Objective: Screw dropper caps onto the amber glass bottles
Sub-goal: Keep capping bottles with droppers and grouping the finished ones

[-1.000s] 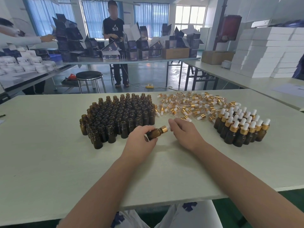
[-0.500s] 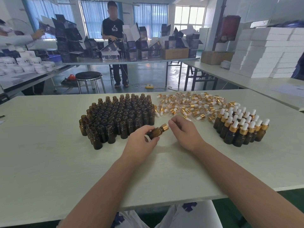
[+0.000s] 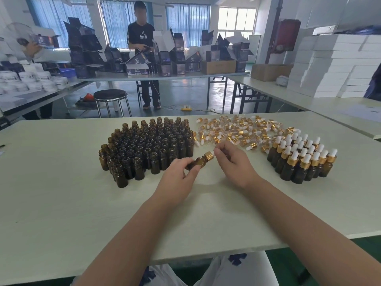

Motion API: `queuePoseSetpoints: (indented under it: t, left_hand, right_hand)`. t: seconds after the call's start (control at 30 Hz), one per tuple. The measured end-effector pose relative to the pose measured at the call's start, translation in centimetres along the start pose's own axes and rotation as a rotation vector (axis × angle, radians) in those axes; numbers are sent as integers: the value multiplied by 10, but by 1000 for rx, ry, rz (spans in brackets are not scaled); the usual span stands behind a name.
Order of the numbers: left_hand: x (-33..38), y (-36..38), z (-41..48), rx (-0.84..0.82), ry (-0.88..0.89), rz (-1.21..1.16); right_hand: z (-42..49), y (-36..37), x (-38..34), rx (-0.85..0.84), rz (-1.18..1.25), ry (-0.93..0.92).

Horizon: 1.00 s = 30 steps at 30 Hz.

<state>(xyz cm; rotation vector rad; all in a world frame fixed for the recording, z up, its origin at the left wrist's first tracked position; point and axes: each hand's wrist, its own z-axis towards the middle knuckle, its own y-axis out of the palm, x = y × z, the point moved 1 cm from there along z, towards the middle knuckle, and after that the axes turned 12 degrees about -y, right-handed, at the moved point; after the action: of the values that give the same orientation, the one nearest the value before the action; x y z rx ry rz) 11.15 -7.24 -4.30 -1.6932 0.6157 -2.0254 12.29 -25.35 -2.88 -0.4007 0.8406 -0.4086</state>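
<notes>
Left hand: our left hand (image 3: 179, 175) is over the middle of the desk (image 3: 61, 203). Its fingers and thumb are curled round the body of one amber bottle (image 3: 196, 162). We grip the bottle tilted, with the neck pointing up and to the right.
Right hand: our right hand (image 3: 233, 162) is just beside the left, fingers curled. The thumb and forefinger pinch the white bulb end of the dropper cap (image 3: 209, 155). Our fingertips hide most of the bulb.
Dropper cap: its gold collar sits on the neck of the held bottle. We cannot tell how far down it is threaded.
Open bottles: a dense cluster of uncapped bottles (image 3: 148, 145) stands upright left of centre, reaching toward the far edge of the desk. The nearest ones are just beside our left hand.
Loose caps: a scattered heap of loose caps (image 3: 237, 131), with gold collars and white bulbs, lies along the far edge. It is to the right of the open cluster and beyond our right hand.
Finished bottles: a group of capped bottles (image 3: 301, 159) stands upright toward the right edge of the desk, just beside the heap and apart from our hands.
Beyond the desk: another person (image 3: 142, 38) stands at a far table stacked with dark cartons (image 3: 177, 58). A round stool (image 3: 110, 96) stands on the floor in front of that table. White boxes (image 3: 329, 65) are piled on a table to the right.
</notes>
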Motion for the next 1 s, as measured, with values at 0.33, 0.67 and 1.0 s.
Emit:
queuePoseSetpoints:
  t: [0.33,0.67,1.0]
  left_hand:
    - [0,-1,-1,-23,-34,-7]
    - [-1,-2,0,-40,7,51]
    - [-3,0,1,-45,21,72]
  right_hand:
    - [29,-40,-21,-282,-491,-139]
    - [60,-114,1,-461,-1001,35]
    - [57,-136,16,-567,-1158,173]
